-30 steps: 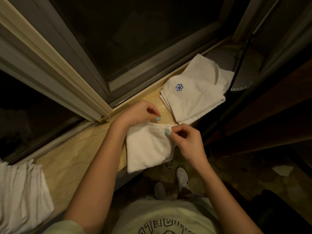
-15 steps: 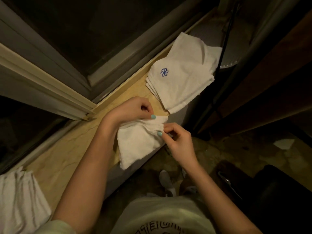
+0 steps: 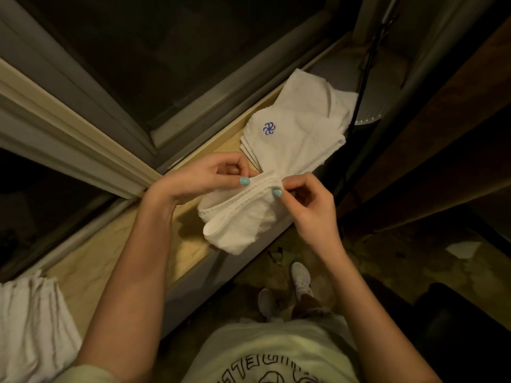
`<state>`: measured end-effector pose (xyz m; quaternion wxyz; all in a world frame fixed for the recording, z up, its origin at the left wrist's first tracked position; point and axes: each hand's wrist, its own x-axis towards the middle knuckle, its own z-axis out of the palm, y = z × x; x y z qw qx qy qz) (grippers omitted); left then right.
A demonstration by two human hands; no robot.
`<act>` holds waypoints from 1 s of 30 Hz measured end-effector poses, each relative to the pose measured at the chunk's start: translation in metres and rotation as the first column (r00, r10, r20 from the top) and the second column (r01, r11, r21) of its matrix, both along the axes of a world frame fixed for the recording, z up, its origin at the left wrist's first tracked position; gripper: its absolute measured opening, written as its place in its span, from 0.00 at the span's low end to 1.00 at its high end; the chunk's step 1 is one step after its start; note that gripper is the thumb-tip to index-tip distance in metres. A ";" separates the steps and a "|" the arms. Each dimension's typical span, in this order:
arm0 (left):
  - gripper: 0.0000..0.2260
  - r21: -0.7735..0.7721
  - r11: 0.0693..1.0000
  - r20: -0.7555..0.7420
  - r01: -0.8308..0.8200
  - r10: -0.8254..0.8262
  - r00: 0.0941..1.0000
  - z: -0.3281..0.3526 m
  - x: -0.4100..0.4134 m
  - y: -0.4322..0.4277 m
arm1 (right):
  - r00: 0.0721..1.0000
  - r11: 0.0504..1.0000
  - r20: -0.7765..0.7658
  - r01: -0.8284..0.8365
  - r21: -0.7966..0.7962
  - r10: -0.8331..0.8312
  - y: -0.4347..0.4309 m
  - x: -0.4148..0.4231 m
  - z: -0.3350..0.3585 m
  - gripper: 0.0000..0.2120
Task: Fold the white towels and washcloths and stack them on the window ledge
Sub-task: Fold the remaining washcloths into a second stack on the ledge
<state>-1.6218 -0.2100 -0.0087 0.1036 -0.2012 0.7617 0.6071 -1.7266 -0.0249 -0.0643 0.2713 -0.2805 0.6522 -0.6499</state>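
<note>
A small white washcloth [image 3: 237, 222] hangs doubled over, just above the yellowish marble window ledge [image 3: 91, 266]. My left hand [image 3: 204, 178] pinches its top hem at the left end and my right hand [image 3: 309, 205] pinches the same hem at the right end. Beyond the hands, a stack of folded white washcloths [image 3: 293, 139] lies on the ledge, the top one marked with a blue embroidered swirl. A pile of white towels [image 3: 30, 327] sits on the ledge at the lower left, partly cut off by the frame.
Dark window glass and its pale frame [image 3: 83, 128] run along the far side of the ledge. A grey round object with a black cord [image 3: 367, 78] sits past the stack at the ledge's right end. Dark wood furniture [image 3: 442, 134] stands to the right; my shoes [image 3: 301, 280] are on the floor.
The washcloth, flat and hanging off the ledge edge before, is now lifted and folded over itself. Both hands rose slightly and kept their pinch; the view shifted toward the stack.
</note>
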 end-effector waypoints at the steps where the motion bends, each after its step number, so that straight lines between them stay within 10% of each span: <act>1: 0.04 -0.013 1.000 -0.014 -0.019 0.019 1.000 0.004 -0.001 0.002 | 1.000 1.000 -0.010 -0.014 -0.009 0.014 -0.001 -0.003 0.005 0.04; 30: 0.06 -0.147 0.901 -0.263 -0.407 0.361 0.895 0.049 -0.016 0.028 | 0.935 0.976 -0.308 -0.206 -0.069 0.175 -0.052 -0.053 0.076 0.01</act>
